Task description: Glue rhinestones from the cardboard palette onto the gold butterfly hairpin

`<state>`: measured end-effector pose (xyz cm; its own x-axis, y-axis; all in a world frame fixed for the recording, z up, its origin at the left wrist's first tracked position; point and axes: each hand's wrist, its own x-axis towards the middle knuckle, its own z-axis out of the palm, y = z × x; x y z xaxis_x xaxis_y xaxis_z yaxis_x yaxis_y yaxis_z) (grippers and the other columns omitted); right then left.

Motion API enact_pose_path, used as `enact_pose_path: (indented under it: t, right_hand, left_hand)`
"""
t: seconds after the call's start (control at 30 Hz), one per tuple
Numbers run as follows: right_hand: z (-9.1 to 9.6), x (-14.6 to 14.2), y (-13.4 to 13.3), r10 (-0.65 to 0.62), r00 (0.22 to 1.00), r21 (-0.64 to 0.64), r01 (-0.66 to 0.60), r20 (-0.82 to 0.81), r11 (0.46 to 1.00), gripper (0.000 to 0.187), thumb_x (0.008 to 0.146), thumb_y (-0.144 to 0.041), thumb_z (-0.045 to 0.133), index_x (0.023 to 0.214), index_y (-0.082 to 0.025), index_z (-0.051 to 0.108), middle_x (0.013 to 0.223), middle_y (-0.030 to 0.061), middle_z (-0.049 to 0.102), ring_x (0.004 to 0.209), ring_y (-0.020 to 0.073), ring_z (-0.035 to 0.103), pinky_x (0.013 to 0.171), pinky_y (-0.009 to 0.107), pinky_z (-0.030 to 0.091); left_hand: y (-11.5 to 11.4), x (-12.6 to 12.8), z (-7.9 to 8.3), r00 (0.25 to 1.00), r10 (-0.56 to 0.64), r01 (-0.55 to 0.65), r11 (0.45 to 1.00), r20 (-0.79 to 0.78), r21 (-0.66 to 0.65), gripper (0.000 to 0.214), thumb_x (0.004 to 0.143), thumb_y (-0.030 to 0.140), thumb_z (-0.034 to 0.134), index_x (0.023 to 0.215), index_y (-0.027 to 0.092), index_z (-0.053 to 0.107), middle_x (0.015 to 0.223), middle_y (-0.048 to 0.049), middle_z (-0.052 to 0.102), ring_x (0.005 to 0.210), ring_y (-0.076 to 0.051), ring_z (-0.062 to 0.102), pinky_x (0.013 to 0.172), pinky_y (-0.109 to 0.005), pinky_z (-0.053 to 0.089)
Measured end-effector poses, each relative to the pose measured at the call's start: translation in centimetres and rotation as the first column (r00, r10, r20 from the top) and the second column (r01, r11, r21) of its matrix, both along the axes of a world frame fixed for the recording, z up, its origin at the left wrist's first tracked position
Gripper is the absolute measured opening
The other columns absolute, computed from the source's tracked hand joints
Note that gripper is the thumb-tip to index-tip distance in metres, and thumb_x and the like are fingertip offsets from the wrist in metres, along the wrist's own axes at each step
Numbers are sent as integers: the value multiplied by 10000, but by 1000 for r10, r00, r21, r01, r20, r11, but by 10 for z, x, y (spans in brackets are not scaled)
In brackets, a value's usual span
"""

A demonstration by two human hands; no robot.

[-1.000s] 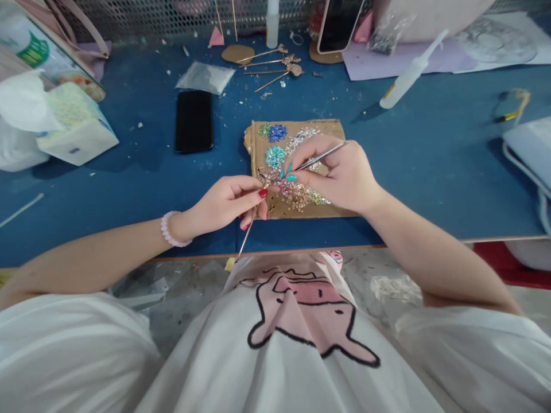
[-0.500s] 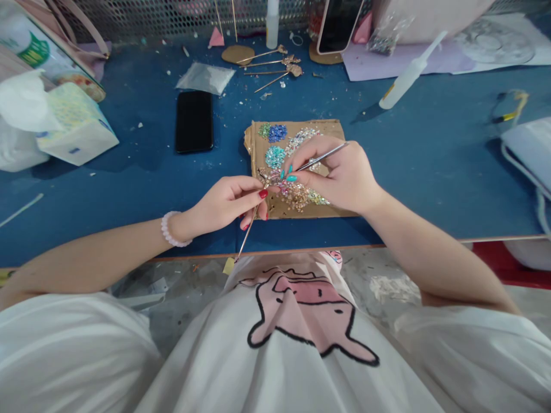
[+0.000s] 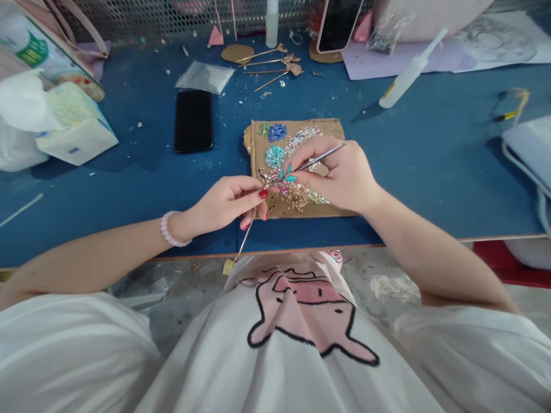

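My left hand (image 3: 228, 202) pinches a thin metal hair stick (image 3: 248, 232) between thumb and fingers. Its shaft slants down past the table's front edge, while its ornamental head lies over the cardboard, too small to make out clearly. In my right hand (image 3: 340, 175) is a pair of slim silver tweezers (image 3: 321, 156), held like a pen. Their tip meets the head of the hair stick, partly covered by my fingertips. Below both hands lies a piece of cardboard (image 3: 336, 213) bearing small piles of rhinestones: turquoise (image 3: 274, 156), blue (image 3: 277, 132), clear (image 3: 303, 135) and champagne (image 3: 297, 199).
Left of the cardboard lies a black phone (image 3: 193, 121), with a clear plastic bag (image 3: 205, 77) behind it. Several more hair sticks (image 3: 269, 73) rest at the back. A glue bottle (image 3: 402, 80) stands to the right. A tissue box (image 3: 80, 129) is at the left.
Both hands keep the same grip and nearly the same place. The view has shifted very slightly; nothing else visibly differs.
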<state>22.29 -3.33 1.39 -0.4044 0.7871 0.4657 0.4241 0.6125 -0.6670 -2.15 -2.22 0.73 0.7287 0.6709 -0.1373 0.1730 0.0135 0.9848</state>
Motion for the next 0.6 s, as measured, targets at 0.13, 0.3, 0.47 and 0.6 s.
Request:
enact_pose_path:
  t: [0.13,0.3,0.47,0.6]
  right_hand:
    - [0,0,0,-6,1000,-3,6,20,1000,156,941,-358,652,934,-202,665,929,47,702,858,177,682,853,348,600]
    - [0,0,0,-17,1000,-16,16,-16,1000,176,935,-392,681,911,-219,659,922,44,679,866,193,684,896,393,616]
    - [1,1,-1,-31,999,-43,30,-10,999,202,936,-422,674,902,-223,666,928,58,688,870,197,690,891,390,626]
    - [2,0,-2,-20,1000,-35,20,-2,999,230,935,-448,673,902,-222,658,916,53,695,871,195,695,884,392,614]
  left_hand:
    - [-1,1,0,1000,2,-2,1000,-3,3,202,1008,220,554,856,125,647,724,-19,723,403,-23,550,421,-117,459]
    - [-1,1,0,1000,4,-4,1000,-6,2,198,1005,239,569,866,128,657,728,-23,728,407,-25,551,421,-121,459]
    - [0,0,0,999,11,-10,1000,-33,16,229,998,275,587,828,134,650,734,-41,742,411,-31,553,422,-129,460]
    - [0,1,0,1000,7,-6,1000,-30,19,214,995,284,589,866,131,663,736,-41,745,405,-32,550,414,-130,453]
